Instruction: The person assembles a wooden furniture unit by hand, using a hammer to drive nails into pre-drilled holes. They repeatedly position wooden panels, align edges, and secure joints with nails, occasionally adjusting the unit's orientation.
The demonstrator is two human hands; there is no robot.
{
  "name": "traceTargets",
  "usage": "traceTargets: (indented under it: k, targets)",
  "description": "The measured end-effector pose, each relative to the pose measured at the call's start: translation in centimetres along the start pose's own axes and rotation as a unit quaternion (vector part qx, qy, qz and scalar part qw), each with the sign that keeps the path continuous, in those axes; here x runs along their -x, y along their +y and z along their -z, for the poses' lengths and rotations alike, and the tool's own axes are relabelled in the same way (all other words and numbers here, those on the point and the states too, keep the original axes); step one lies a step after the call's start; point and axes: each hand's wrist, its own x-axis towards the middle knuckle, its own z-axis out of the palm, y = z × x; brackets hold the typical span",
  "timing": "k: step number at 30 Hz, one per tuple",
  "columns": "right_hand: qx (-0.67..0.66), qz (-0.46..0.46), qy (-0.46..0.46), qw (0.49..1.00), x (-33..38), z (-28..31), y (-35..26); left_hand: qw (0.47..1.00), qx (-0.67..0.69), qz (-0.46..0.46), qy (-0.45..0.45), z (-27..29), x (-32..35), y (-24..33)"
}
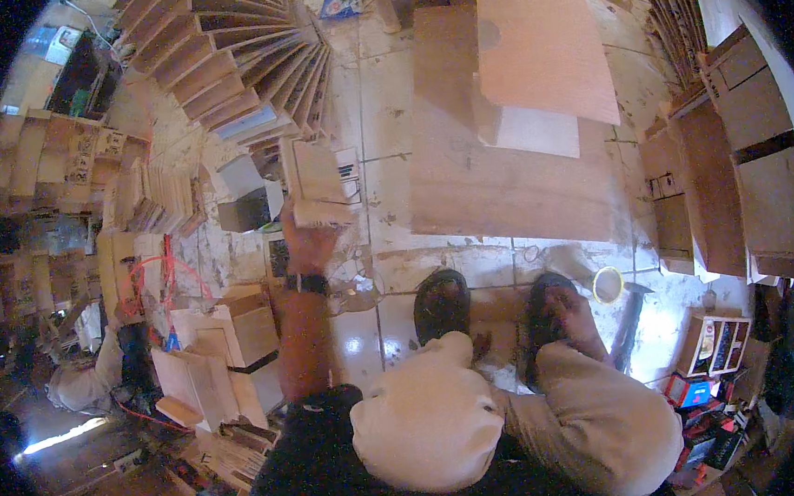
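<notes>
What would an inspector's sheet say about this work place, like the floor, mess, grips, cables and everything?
Surface: pale tiled floor, dirty and marked.
Things at hand: small brown panels; to their right, a large brown sheet with an orange-tan board partly over it.
Clutter: fanned brown panels ahead on the left; a blue-and-red box at lower right.
Grips: left grip at the small panels' near edge, closure unclear; right grip apparently by the right shoe, closure unclear.
Cables: red cord-like loops on the left.
Surroundings: brown cartons on the right.
</notes>
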Motion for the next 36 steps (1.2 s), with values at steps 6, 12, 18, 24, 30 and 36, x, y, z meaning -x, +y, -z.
traceTargets:
  k: [6,12,18,24,30,36]
  targets:
    - [0.102,0.042,-0.087,0.990,-1.6,-1.0,-12.0,0.908,0.310,0.128,-0.252,-12.8,10.4,-4.8]
    - [-0.110,0.192,-0.073,0.972,-2.3,-2.0,-18.4,0.939,0.085,0.250,-0.220,-21.2,11.2,-8.9]
    - [-0.111,0.190,0.026,0.975,-1.4,0.8,-17.6,0.875,0.179,0.301,-0.333,-20.9,10.7,-10.4]
    - [-0.057,0.208,0.038,0.976,-2.2,1.8,-15.2,0.949,-0.203,0.033,-0.240,-22.1,8.8,-9.1]
    - [-0.082,0.222,0.138,0.962,-3.8,2.5,-15.1,0.882,-0.431,-0.094,-0.168,-25.7,10.2,-9.2]
    - [0.131,0.246,0.307,0.910,-3.6,4.6,-16.9,0.858,-0.469,-0.081,-0.196,-25.8,10.4,-9.0]
